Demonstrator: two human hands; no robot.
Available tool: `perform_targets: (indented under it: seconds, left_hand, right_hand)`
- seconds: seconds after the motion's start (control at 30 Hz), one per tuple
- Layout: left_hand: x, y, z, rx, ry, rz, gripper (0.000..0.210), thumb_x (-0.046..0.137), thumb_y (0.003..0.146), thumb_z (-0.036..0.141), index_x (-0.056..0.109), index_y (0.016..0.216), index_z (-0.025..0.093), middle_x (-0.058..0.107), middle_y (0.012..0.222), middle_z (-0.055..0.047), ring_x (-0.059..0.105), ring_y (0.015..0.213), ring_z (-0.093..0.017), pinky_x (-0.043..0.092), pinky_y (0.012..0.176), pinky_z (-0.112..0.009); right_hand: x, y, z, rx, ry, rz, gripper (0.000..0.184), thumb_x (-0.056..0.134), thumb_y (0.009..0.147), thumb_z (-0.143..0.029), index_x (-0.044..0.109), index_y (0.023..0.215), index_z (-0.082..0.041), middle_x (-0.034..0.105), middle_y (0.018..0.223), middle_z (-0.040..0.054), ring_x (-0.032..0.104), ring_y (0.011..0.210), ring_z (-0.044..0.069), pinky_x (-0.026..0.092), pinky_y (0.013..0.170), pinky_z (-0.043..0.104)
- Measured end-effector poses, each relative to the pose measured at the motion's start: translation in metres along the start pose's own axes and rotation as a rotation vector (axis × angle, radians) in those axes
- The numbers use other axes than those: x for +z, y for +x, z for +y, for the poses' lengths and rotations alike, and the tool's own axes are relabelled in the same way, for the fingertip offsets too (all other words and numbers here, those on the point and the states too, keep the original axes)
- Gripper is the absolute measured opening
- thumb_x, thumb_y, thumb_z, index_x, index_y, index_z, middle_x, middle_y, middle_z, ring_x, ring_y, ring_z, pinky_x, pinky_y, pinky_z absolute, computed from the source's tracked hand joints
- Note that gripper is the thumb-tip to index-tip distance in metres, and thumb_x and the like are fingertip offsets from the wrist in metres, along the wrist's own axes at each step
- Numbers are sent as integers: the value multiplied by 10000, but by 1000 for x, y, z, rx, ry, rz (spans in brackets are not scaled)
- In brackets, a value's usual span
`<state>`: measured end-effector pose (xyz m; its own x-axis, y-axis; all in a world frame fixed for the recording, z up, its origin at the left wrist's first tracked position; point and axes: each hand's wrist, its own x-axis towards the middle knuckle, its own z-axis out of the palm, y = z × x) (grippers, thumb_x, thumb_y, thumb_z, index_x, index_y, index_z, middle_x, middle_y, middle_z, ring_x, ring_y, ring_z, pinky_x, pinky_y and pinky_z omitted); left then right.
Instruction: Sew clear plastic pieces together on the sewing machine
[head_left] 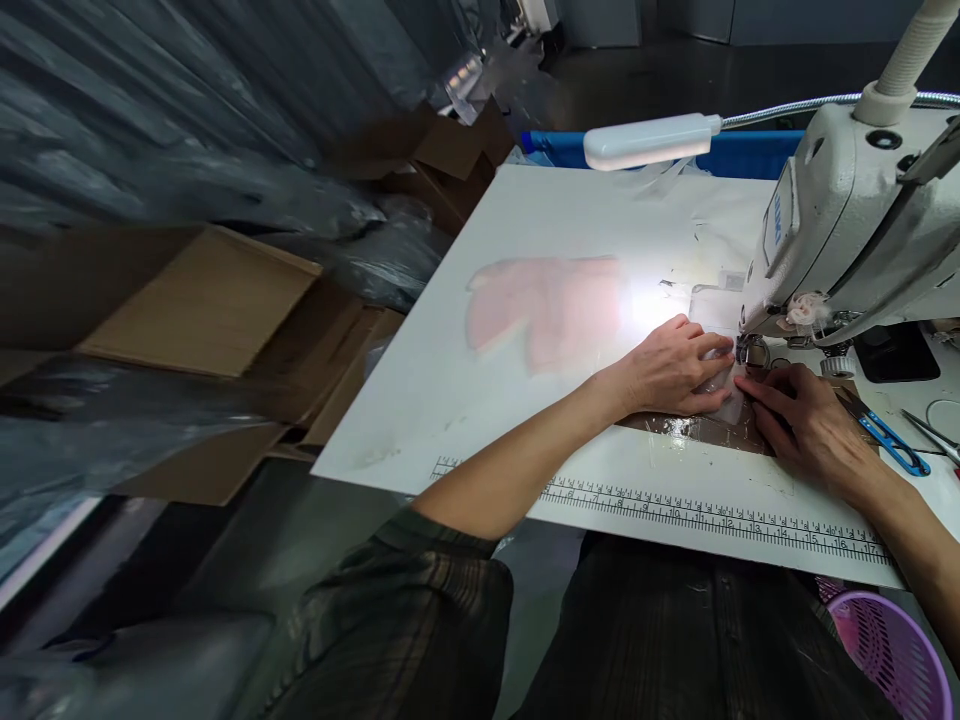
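Note:
A white sewing machine (825, 220) stands at the right, its presser foot (750, 352) low over a small piece of pale, sheer fabric (712, 305). My left hand (679, 370) lies on this fabric just left of the foot, palm down with its fingers stretched out. On the other side, my right hand (806, 410) touches the fabric's near right edge with a fingertip. Its thumb is apart from that finger, and the other fingers are partly hidden. A shiny brown strip (686, 430) lies under and in front of both hands.
Pink fabric pieces (555, 310) lie on the white table (420, 400), left of a bright lamp (652, 140). Blue thread snips (892, 440), a metal tool (930, 432) and a dark phone-like slab (896, 352) sit right. Cardboard boxes (202, 300) stand left; a purple basket (892, 640) stands below.

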<state>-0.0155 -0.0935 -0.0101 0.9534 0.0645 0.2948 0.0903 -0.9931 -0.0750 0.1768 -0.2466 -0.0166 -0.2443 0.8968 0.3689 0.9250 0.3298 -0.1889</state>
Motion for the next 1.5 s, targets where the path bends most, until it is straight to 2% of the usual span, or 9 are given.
perform_targets:
  seconds: [0.3, 0.5, 0.63, 0.8, 1.0, 1.07, 1.2, 1.3, 1.5]
  left_hand:
    - [-3, 8, 1, -129, 38, -94, 484, 368, 1035, 473, 661, 1241, 147, 671, 1260, -134, 594, 914, -238, 397, 796, -389]
    - [2, 5, 0, -162, 43, 60, 481, 400, 1036, 500, 645, 1200, 120, 643, 1278, -185, 610, 1018, -271, 453, 808, -410]
    - [-3, -2, -5, -48, -198, 120, 310, 492, 1006, 384, 681, 1050, 143, 703, 1086, -131, 640, 913, -216, 520, 795, -386]
    - [-6, -5, -6, 48, -563, 57, 167, 595, 950, 247, 715, 1023, 159, 706, 1069, -107, 668, 973, -181, 581, 841, -333]
    - [-2, -3, -6, -47, -594, 41, 150, 619, 969, 243, 741, 947, 160, 724, 1004, -84, 679, 950, -154, 585, 856, -305]
    - [-1, -3, -6, -65, -594, 48, 154, 615, 975, 248, 743, 945, 166, 727, 992, -75, 681, 955, -150, 588, 856, -300]
    - [1, -3, -5, -42, -608, 134, 193, 591, 992, 245, 743, 925, 147, 732, 964, -84, 692, 925, -145, 598, 836, -293]
    - [3, -3, -4, -32, -606, 201, 207, 564, 1006, 241, 731, 923, 150, 735, 962, -85, 699, 921, -143, 604, 848, -303]
    - [7, -2, -1, -14, -422, 246, 250, 427, 1038, 206, 660, 991, 129, 736, 966, -108, 696, 938, -152, 604, 831, -311]
  right_hand:
    - [6, -2, 5, 45, 18, -27, 427, 401, 1030, -353, 688, 1313, -213, 593, 1042, 153, 577, 856, 241, 540, 755, 410]
    - [-5, -3, 16, 218, 268, -65, 428, 443, 1006, -394, 672, 1332, -240, 641, 1075, 126, 642, 945, 241, 562, 859, 424]
    - [-14, 0, 22, 383, 390, -73, 415, 461, 984, -370, 703, 1268, -189, 694, 1034, 116, 669, 876, 230, 569, 793, 396]
    - [-17, 4, 21, 417, 388, -87, 374, 493, 954, -343, 735, 1197, -193, 704, 994, 99, 659, 784, 202, 558, 704, 350]
    - [-36, 26, 27, 434, 390, -375, 345, 496, 938, -425, 761, 962, -207, 661, 713, 27, 582, 622, 171, 477, 574, 296]
    - [-38, 31, 28, 452, 389, -416, 359, 491, 936, -464, 725, 878, -197, 648, 684, 28, 566, 618, 171, 451, 558, 291]
    - [-31, 28, 25, 505, 338, -257, 374, 475, 917, -497, 638, 779, -190, 601, 646, 36, 526, 584, 165, 414, 524, 291]
    - [-27, 23, 19, 441, 320, -157, 346, 461, 911, -482, 601, 758, -205, 595, 658, 40, 513, 572, 164, 406, 531, 302]
    - [-28, 21, 16, 426, 317, -147, 345, 438, 912, -485, 525, 697, -230, 577, 637, 38, 514, 569, 170, 382, 526, 307]
